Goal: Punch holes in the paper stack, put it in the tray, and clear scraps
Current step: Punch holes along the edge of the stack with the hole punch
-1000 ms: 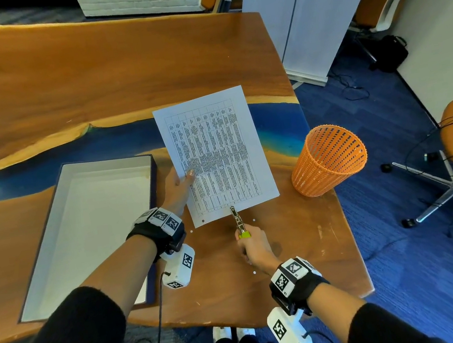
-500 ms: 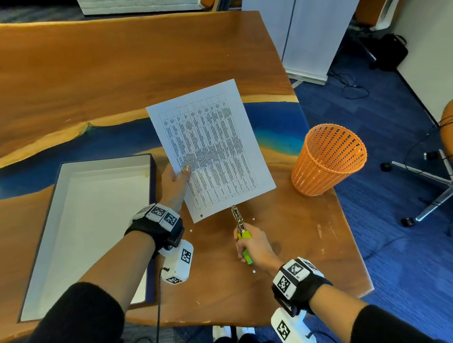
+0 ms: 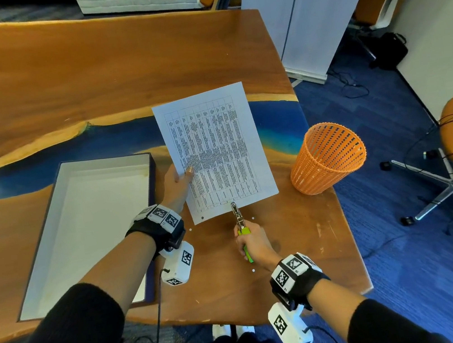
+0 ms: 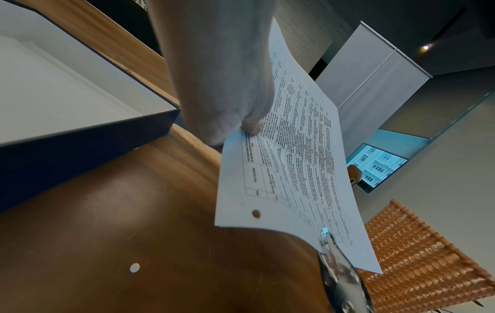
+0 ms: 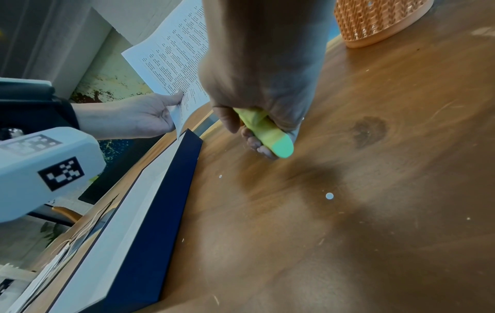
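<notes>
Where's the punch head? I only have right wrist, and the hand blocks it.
Observer: The punch has its tip overlapping the near edge of the paper stack, about midway along it.
Operator: Any holes done?
Observer: One hole, near the stack's near corner on the left-hand side.
Operator: I only see the bin's base. Mouth up?
Observer: Yes, the basket stands mouth up, to the right of the stack and apart from it.

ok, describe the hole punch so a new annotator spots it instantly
Start at the wooden table and find the printed paper stack the left hand holds beside the white tray. At the stack's near edge, the right hand grips the hole punch. It is the only metal tool there: slim silver jaws, lime-green handles.
</notes>
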Motion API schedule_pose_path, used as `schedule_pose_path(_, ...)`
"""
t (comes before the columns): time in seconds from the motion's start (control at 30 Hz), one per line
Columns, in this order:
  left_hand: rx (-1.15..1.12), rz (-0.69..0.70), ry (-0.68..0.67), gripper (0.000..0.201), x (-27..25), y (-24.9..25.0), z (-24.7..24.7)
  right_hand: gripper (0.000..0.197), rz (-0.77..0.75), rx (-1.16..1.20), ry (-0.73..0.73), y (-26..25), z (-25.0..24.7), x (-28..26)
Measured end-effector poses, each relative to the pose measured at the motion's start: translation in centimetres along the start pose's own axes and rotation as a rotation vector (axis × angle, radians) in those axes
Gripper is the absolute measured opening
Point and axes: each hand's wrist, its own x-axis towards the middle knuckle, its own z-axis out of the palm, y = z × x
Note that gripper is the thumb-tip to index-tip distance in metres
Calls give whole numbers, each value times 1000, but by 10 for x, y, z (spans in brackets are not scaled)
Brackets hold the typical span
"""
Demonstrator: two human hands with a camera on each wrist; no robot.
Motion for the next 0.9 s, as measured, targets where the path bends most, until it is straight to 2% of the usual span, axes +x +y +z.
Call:
schedule_pose_path(0.27, -9, 14, -4, 42, 0, 0, 2, 21, 1, -21, -8, -1, -2, 0)
schedule_pose_path(0.53, -21, 26, -34, 41, 2, -3, 3, 20, 14, -51, 45, 1, 2, 3)
schedule_pose_path(0.9, -21, 14, -41, 40, 6, -9, 4, 26, 44, -99, 36, 5, 1, 5)
